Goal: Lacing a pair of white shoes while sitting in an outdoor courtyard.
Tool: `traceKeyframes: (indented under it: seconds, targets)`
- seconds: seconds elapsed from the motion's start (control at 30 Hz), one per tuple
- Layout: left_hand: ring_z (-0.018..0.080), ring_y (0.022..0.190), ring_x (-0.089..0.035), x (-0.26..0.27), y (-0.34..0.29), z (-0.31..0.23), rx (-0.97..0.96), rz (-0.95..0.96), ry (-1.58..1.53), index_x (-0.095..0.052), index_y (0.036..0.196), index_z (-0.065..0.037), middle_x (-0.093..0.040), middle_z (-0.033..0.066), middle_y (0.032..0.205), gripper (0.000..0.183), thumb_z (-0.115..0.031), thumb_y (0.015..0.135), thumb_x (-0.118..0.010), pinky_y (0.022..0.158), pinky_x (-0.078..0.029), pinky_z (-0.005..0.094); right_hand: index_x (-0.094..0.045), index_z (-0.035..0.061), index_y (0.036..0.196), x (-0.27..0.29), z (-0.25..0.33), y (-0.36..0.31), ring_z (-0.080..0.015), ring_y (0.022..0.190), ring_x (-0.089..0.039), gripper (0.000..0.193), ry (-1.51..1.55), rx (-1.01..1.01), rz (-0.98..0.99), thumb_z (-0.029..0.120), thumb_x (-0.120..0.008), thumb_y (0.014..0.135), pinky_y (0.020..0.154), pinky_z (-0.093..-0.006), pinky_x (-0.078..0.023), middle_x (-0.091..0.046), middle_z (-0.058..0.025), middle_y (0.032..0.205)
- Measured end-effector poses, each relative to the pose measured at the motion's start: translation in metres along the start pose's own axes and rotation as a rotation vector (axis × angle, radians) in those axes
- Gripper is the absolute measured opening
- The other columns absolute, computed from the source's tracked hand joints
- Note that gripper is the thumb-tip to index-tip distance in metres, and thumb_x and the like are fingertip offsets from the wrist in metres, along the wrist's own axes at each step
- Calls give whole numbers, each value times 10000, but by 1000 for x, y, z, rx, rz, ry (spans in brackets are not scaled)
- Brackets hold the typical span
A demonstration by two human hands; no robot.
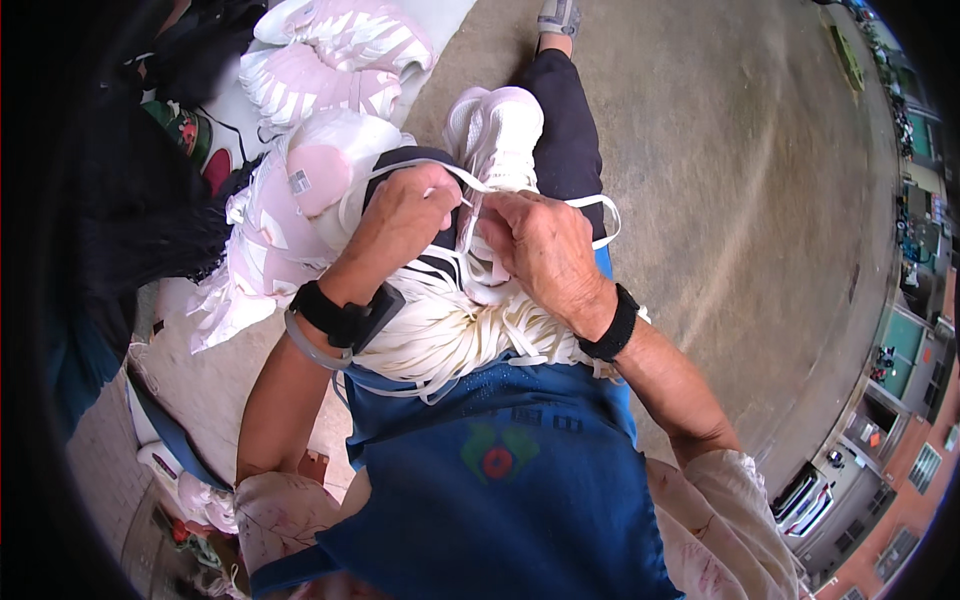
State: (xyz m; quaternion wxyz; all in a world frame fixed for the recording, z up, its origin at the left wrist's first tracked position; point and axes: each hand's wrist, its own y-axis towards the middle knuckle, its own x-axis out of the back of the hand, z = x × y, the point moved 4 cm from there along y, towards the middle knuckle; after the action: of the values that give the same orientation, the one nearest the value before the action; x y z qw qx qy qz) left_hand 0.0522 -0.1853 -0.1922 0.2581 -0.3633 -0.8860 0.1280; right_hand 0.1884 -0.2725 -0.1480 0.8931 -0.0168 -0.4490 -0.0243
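Note:
A white sneaker (508,130) rests upright between my thighs, and a second white shoe shows close beside it. My left hand (412,212) is closed in a pinch on a white shoelace (463,176) at the near end of the shoe. Just right of it, my right hand (545,245) has its fingers curled at the shoe's opening, with lace running out past the knuckles in a loop. Its fingertips are partly hidden. Below both hands, a thick bundle of cream-white laces (440,335) lies across my lap on the blue apron (500,530).
Several pink-and-white shoes (335,70) are piled at the upper left. Nearer, on my left, lie more pale pink shoes (270,230) with thin wrapping. A dark heap of cloth (120,190) stands farther left. Concrete floor (690,150) stretches off to the right.

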Motion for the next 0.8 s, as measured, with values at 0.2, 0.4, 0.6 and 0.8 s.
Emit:
traceKeyframes:
  seconds: [0.2,0.4,0.6,0.8]
  targets:
    - [112,658,-499,-2,-2,-2,-45,4,-21,-601,853,-17,-550,28,687,198,-193,888,-517,617,-393,254,-632,13,840,-3,-6,-2,-354,678,-637,126,91,-46,-24,125,-645,784,589,-432,-504,-643,-152,771]
    - [110,658,-498,-3,-2,-7,-22,22,-46,-598,858,-13,-545,32,684,191,-190,889,-531,609,-397,259,-630,25,827,-4,-5,0,-350,675,-636,110,32,-46,-12,126,-644,788,593,-435,-505,-645,-143,773]
    - [253,736,-624,-1,2,-9,-235,-84,-40,-623,870,4,-638,138,770,200,-188,839,-579,704,-477,334,-618,17,806,-6,-1,2,-356,663,-633,109,20,1,-62,122,-638,786,585,-441,-504,-638,-153,758]
    - [257,713,-609,-5,-5,-13,-175,-91,16,-611,852,16,-633,133,771,154,-133,855,-570,694,-475,331,-607,11,771,-12,0,3,-354,650,-637,85,-21,-2,-70,93,-627,758,576,-439,-508,-634,-167,730]
